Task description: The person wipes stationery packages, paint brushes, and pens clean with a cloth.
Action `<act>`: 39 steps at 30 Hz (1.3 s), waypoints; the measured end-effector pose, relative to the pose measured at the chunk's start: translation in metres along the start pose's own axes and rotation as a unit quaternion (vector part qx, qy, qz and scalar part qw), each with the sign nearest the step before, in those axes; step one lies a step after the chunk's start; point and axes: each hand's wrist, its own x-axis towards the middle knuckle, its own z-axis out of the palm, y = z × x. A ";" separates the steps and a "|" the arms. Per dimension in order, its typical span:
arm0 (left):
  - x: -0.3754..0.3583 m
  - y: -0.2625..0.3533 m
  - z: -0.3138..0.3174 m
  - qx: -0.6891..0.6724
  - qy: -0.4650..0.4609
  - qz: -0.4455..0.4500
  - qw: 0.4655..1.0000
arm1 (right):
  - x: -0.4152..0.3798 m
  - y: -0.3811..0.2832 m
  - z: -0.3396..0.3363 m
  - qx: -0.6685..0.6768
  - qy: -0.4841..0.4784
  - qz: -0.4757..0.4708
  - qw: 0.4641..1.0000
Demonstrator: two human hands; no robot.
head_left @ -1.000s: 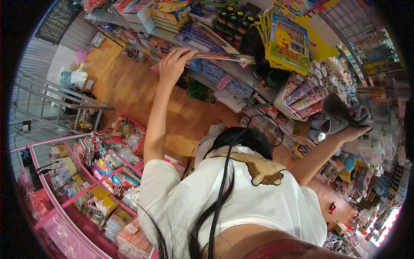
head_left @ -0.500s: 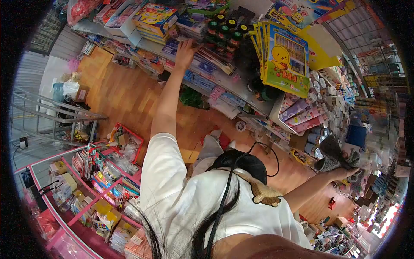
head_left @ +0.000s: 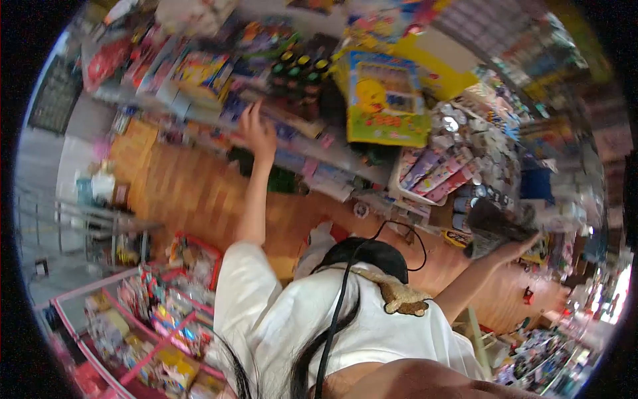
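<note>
The left hand (head_left: 258,132) is open, fingers spread, holding nothing visible, by the shelf (head_left: 337,151); contact is too blurred to tell. Slim packs (head_left: 302,124) lie at its three o'clock, dark bottles (head_left: 299,74) at one. At its four o'clock, the right hand (head_left: 520,249) grips a grey cloth (head_left: 488,225).

Back from the right hand (head_left: 518,249), I see a white short-sleeved T-shirt (head_left: 292,302), furry tan patch (head_left: 404,296), black cable (head_left: 341,292).
</note>
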 end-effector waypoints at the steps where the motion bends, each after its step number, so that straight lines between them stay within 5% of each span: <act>1: 0.005 0.039 -0.024 -0.085 0.040 0.006 0.996 | -0.015 -0.005 0.011 0.002 0.001 0.015 1.000; 3: -0.002 0.107 -0.049 -0.287 0.072 0.042 0.954 | -0.056 -0.033 0.047 -0.009 0.019 0.119 0.993; 4: -0.007 0.137 -0.058 -0.390 0.066 0.058 0.916 | -0.050 0.009 0.026 -0.067 -0.004 0.013 0.998; 6: -0.014 0.196 -0.070 -0.407 -0.019 0.140 0.903 | -0.074 0.003 0.047 0.022 -0.123 0.206 0.971; 8: -0.022 0.249 -0.076 -0.420 -0.121 0.216 0.873 | -0.103 -0.025 0.066 0.188 -0.313 0.336 0.869; 10: -0.028 0.291 -0.065 -0.467 -0.184 0.229 0.834 | -0.119 -0.034 0.080 0.186 -0.342 0.351 0.852; 12: -0.035 0.314 -0.055 -0.481 -0.232 0.257 0.805 | -0.120 -0.015 0.061 0.095 -0.438 0.234 0.863; 18: -0.071 0.331 -0.035 -0.639 -0.205 -0.016 0.742 | -0.086 -0.004 0.042 0.088 -0.474 0.362 0.797; 20: -0.087 0.326 -0.022 -0.713 -0.181 -0.152 0.660 | -0.069 -0.030 0.048 -0.051 -0.558 0.189 0.806; 22: -0.082 0.322 -0.021 -0.761 -0.178 -0.228 0.581 | -0.034 -0.040 0.059 -0.172 -0.532 -0.004 0.829; 24: -0.060 0.326 -0.038 -0.809 -0.176 -0.254 0.500 | 0.009 -0.023 0.079 -0.195 -0.374 -0.034 0.906; 25: -0.057 0.315 -0.034 -0.807 -0.216 -0.288 0.469 | 0.033 -0.021 0.095 -0.169 -0.314 -0.162 0.920; 27: -0.061 0.305 -0.031 -0.643 -0.217 -0.178 0.712 | 0.087 -0.008 0.126 -0.221 -0.232 -0.296 0.900; 29: -0.047 0.320 -0.058 -0.812 -0.197 -0.376 0.400 | 0.129 0.007 0.156 -0.279 -0.141 -0.395 0.864; 33: -0.046 0.322 -0.063 -0.800 -0.205 -0.398 0.399 | 0.129 -0.016 0.183 -0.343 -0.151 -0.311 0.873; 39: -0.042 0.316 -0.054 -0.794 -0.219 -0.408 0.393 | 0.128 0.000 0.189 -0.327 -0.114 -0.376 0.860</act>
